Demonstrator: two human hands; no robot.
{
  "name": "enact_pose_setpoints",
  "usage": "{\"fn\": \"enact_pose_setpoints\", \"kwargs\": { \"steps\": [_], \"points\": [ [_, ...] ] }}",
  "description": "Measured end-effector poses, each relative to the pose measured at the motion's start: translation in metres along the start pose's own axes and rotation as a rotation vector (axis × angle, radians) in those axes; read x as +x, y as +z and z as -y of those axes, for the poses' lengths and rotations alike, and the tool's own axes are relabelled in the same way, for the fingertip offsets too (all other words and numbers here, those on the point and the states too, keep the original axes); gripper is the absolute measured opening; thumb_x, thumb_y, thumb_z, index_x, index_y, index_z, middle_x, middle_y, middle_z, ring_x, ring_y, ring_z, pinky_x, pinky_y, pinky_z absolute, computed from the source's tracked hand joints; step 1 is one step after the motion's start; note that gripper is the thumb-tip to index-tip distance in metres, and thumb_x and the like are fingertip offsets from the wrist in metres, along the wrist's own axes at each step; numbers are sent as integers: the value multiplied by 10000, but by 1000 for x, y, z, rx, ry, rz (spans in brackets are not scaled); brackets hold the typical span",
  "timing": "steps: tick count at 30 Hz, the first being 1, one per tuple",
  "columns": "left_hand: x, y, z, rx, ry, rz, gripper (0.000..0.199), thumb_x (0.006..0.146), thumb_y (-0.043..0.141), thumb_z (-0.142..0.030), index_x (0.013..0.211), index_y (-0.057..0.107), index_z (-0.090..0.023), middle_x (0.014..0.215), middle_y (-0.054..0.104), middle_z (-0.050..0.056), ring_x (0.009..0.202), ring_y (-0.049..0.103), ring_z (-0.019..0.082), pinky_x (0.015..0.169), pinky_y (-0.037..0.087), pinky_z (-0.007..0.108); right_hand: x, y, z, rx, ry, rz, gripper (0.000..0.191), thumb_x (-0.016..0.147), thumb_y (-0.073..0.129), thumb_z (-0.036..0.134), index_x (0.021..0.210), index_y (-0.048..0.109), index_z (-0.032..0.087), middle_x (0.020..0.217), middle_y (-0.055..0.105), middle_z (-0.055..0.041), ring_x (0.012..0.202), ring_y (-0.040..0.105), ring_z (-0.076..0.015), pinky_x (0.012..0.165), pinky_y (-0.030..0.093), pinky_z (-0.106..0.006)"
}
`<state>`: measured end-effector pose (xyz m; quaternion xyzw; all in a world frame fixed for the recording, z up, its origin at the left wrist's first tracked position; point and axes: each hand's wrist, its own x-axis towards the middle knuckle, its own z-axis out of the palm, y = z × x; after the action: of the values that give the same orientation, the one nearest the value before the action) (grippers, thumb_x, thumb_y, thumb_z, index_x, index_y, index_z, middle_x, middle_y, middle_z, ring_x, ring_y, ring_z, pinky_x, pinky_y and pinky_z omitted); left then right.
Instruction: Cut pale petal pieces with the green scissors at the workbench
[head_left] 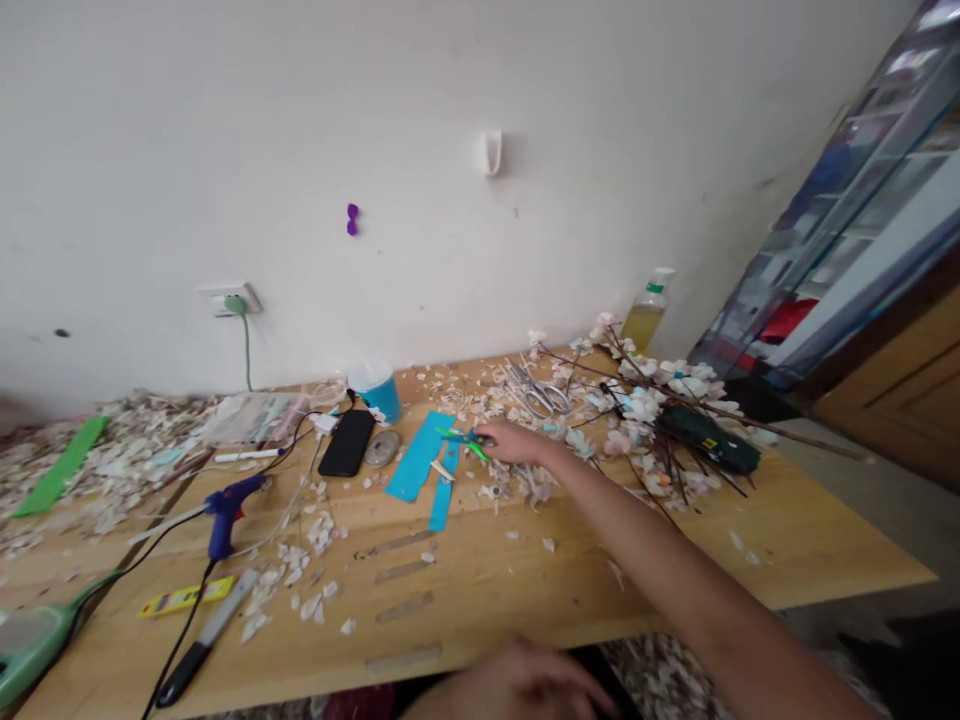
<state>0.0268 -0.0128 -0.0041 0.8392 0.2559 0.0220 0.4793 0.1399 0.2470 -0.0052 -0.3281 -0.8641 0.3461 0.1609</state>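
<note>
My right hand (511, 442) reaches over the table, its fingers closed on small green-and-blue scissors (469, 438). Under and beside the scissors lie a wide blue strip (416, 465) and a narrower blue strip (442, 500), with a pale scrap on them. Low at the front edge, my left hand (517, 685) is smeared by motion, and whether it holds anything does not show. Just behind my right hand lie larger metal scissors (541, 392) among pale petals.
A blue glue gun (225, 510), black phone (346, 442), blue tub (376, 390) and black-handled knife (206, 640) lie to the left. Blossom branches (649, 405), a dark green bundle (709, 440) and a bottle (645, 315) are at right. Cords cross the left side.
</note>
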Motion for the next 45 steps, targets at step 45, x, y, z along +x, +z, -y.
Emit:
{"fn": "enact_pose_setpoints", "kwargs": {
  "steps": [45],
  "points": [
    [66,-16,5,-62,84,-233,465,923,519,-459,1339,577,-259,1480,480,91,1413,370,300,1153,318,494,-236,-52,29,1022,-38,-183,509,713,726,649,879,637,175,698,674,-31,624,637,-155,611,518,-259]
  ]
}}
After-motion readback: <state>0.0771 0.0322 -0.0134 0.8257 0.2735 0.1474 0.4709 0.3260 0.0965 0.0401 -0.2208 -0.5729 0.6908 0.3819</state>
